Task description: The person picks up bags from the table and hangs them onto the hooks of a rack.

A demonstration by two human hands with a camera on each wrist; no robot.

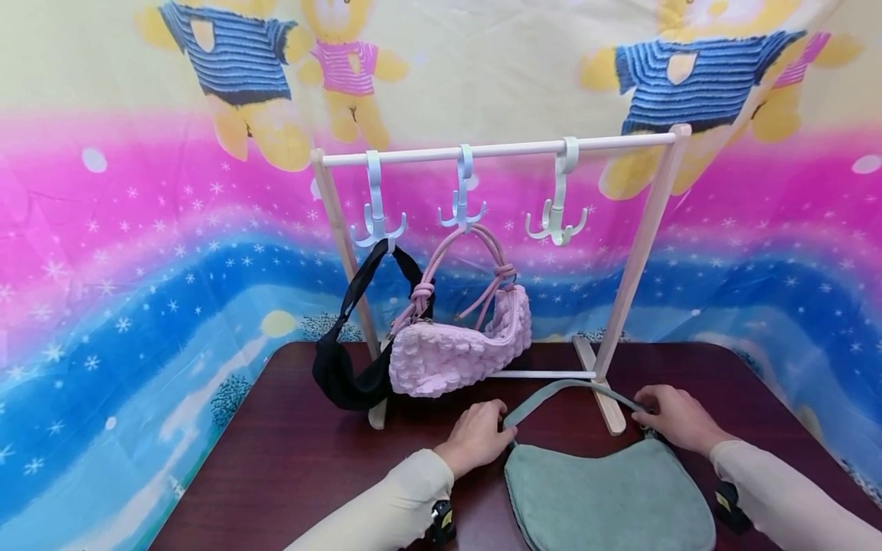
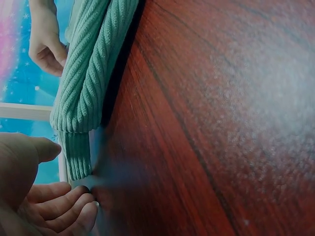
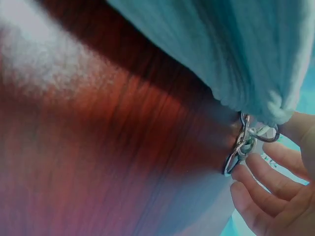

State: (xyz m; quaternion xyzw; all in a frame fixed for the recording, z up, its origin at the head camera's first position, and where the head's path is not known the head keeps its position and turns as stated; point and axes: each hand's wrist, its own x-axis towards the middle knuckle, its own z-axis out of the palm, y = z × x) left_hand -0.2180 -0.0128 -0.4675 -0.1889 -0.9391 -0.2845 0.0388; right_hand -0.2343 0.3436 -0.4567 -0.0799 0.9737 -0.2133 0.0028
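A green corduroy shoulder bag [image 1: 606, 497] is at the table's front, its strap [image 1: 561, 385] arched above it. At the strap's left end, my left hand [image 1: 478, 435] grips it. In the left wrist view, the thumb and curled fingers [image 2: 64, 204] lie on either side of the ribbed strap tab [image 2: 76, 155]. My right hand [image 1: 678, 419] holds the strap's other end between thumb and fingers. Metal chain links [image 3: 241, 145] join strap and bag there, right at the right hand's fingertips in the right wrist view.
Behind the bag stands a wooden rack [image 1: 641, 252] with a blue hook [image 1: 375, 203], another blue hook [image 1: 463, 191] and a pale green hook [image 1: 556, 203]. A black bag [image 1: 351, 375] and a pink puffy bag [image 1: 448, 352] hang from the blue ones. The dark table [image 1: 276, 459] meets a printed curtain.
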